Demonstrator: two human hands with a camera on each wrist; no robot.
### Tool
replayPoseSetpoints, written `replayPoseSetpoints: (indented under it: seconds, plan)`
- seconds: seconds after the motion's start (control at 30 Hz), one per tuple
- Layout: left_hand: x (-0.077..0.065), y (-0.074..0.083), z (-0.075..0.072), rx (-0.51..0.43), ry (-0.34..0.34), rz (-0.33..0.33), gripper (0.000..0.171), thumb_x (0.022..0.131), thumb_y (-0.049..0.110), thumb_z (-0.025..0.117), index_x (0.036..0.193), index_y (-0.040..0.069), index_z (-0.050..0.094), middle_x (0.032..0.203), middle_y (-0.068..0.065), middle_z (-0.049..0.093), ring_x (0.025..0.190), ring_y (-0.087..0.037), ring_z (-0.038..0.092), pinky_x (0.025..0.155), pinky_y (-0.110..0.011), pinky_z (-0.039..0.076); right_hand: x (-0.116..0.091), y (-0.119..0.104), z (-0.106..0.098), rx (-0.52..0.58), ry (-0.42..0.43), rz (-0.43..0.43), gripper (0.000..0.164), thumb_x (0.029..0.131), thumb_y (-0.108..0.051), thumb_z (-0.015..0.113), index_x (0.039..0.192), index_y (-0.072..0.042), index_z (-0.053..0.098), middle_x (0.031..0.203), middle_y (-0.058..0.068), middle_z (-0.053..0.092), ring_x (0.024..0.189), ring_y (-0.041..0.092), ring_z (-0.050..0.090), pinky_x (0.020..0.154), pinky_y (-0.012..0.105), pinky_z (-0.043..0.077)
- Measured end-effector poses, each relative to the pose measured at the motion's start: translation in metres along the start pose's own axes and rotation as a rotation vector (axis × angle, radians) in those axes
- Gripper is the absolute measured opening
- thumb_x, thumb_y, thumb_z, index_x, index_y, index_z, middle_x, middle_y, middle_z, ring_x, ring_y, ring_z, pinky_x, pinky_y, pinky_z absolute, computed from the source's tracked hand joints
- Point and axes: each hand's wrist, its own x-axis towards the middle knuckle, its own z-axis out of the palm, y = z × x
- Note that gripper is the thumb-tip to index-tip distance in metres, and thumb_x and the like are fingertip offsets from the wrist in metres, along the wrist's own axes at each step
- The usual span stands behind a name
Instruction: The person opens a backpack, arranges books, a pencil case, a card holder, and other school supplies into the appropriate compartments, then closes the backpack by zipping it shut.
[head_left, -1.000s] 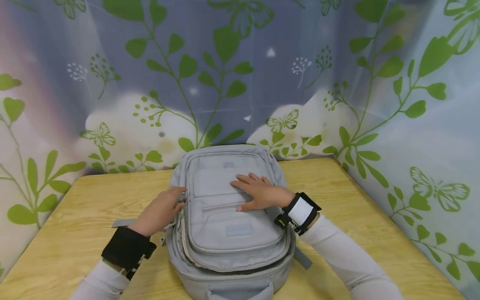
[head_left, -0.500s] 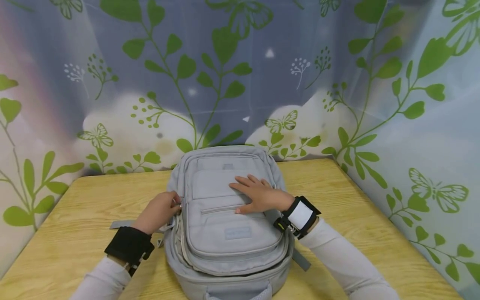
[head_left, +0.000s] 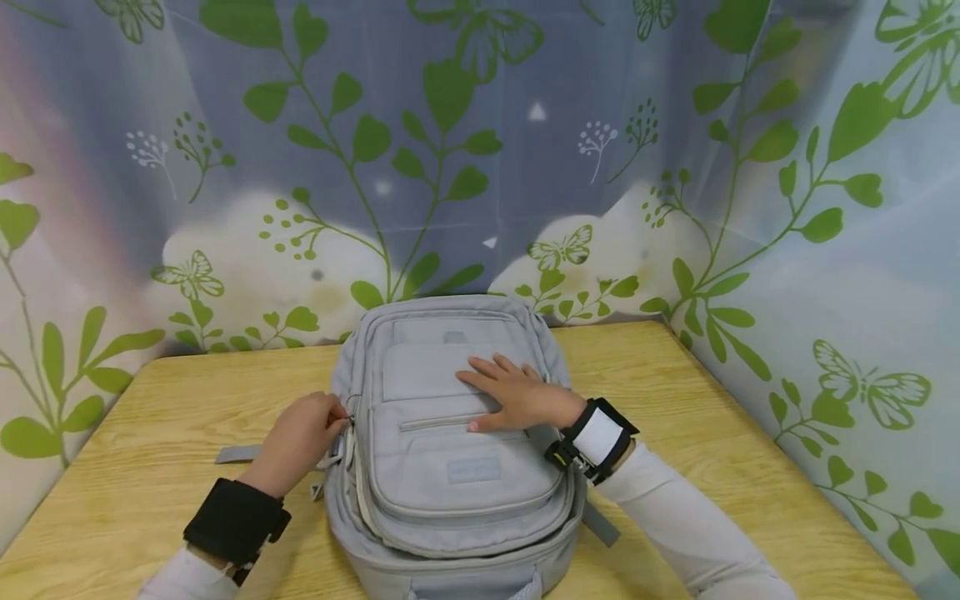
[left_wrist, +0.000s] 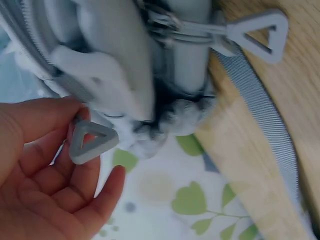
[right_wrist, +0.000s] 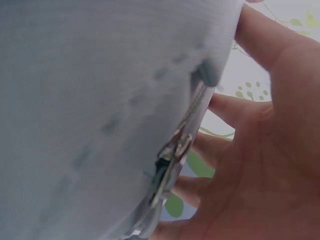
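Note:
A pale grey backpack [head_left: 427,375] lies front side up on the table, its top handle toward me. At its left side my left hand [head_left: 296,437] pinches a zipper pull; the left wrist view shows this triangular grey pull [left_wrist: 95,148] hanging from between thumb and forefinger. Spread over the front pocket, my right hand [head_left: 525,400] rests with straight fingers near the short horizontal zipper [head_left: 442,423]. In the right wrist view its fingers [right_wrist: 225,107] lie along the fabric beside a metal zipper slider [right_wrist: 175,150]. The large compartment gapes at the near end.
Another triangular pull [left_wrist: 240,29] sticks out from the bag's side. Grey straps [head_left: 238,453] lie on the wooden table [head_left: 630,358] left and right of the bag. A leaf-patterned curtain [head_left: 480,167] stands close behind the table and along its right side.
My left hand has slid along the bag's left side toward me and slightly outward, the zipper pull in its fingers. The right hand stays in place on the front pocket.

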Motion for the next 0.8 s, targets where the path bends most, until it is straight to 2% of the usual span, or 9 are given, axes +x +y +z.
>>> replayPoseSetpoints:
  seconds: [0.13, 0.3, 0.4, 0.53, 0.67, 0.73, 0.8]
  plan:
    - [-0.012, 0.012, -0.006, 0.024, -0.042, -0.012, 0.011, 0.083, 0.005, 0.060, 0.072, 0.008, 0.058, 0.063, 0.000, 0.051, 0.053, -0.010, 0.043, 0.050, -0.025, 0.036, 0.000, -0.001, 0.002, -0.001, 0.003, 0.009, 0.072, 0.084, -0.051, 0.052, 0.143, -0.027, 0.018, 0.151, 0.000, 0.007, 0.138, 0.031, 0.002, 0.105, 0.060, 0.010]
    - [-0.028, 0.027, -0.009, -0.055, -0.157, -0.130, 0.016, 0.083, 0.003, 0.056, 0.068, 0.009, 0.054, 0.056, -0.002, 0.045, 0.048, -0.013, 0.040, 0.047, -0.025, 0.031, 0.000, -0.005, 0.003, -0.003, 0.014, 0.031, 0.073, 0.084, -0.051, 0.052, 0.144, -0.026, 0.018, 0.151, 0.000, 0.007, 0.138, 0.031, 0.002, 0.105, 0.061, 0.010]
    - [-0.036, 0.035, -0.008, -0.071, -0.199, -0.182, 0.017, 0.081, 0.003, 0.057, 0.066, 0.010, 0.053, 0.054, -0.001, 0.044, 0.047, -0.013, 0.038, 0.047, -0.024, 0.029, -0.001, -0.007, 0.003, -0.008, 0.017, 0.049, 0.073, 0.084, -0.051, 0.052, 0.144, -0.026, 0.017, 0.151, 0.000, 0.007, 0.138, 0.031, 0.003, 0.105, 0.060, 0.010]
    - [-0.048, 0.046, -0.005, -0.086, -0.243, -0.204, 0.020, 0.076, 0.003, 0.060, 0.060, 0.012, 0.052, 0.050, 0.001, 0.042, 0.046, -0.011, 0.036, 0.046, -0.022, 0.028, -0.002, -0.007, 0.002, -0.008, 0.020, 0.066, 0.074, 0.084, -0.051, 0.052, 0.144, -0.027, 0.017, 0.151, 0.000, 0.007, 0.138, 0.031, 0.002, 0.106, 0.060, 0.010]
    - [-0.059, 0.057, 0.000, -0.157, -0.298, -0.210, 0.021, 0.072, 0.001, 0.060, 0.056, 0.012, 0.051, 0.049, 0.002, 0.041, 0.046, -0.010, 0.035, 0.046, -0.021, 0.029, -0.001, -0.006, 0.002, -0.002, 0.022, 0.063, 0.073, 0.084, -0.051, 0.052, 0.144, -0.027, 0.017, 0.151, 0.000, 0.007, 0.138, 0.032, 0.002, 0.105, 0.060, 0.010]
    - [-0.065, 0.062, 0.004, -0.204, -0.340, -0.186, 0.019, 0.071, 0.001, 0.059, 0.057, 0.012, 0.053, 0.050, 0.003, 0.044, 0.047, -0.010, 0.037, 0.046, -0.021, 0.030, 0.000, -0.005, 0.003, 0.005, 0.020, 0.058, 0.073, 0.084, -0.050, 0.052, 0.144, -0.027, 0.017, 0.151, 0.000, 0.007, 0.138, 0.032, 0.002, 0.105, 0.061, 0.010]
    - [-0.070, 0.067, 0.009, -0.270, -0.389, -0.135, 0.018, 0.071, 0.000, 0.058, 0.058, 0.012, 0.055, 0.051, 0.004, 0.045, 0.046, -0.009, 0.037, 0.045, -0.021, 0.031, 0.000, -0.005, 0.005, 0.012, 0.016, 0.054, 0.073, 0.084, -0.050, 0.052, 0.144, -0.027, 0.017, 0.151, 0.000, 0.007, 0.137, 0.033, 0.001, 0.105, 0.061, 0.010]
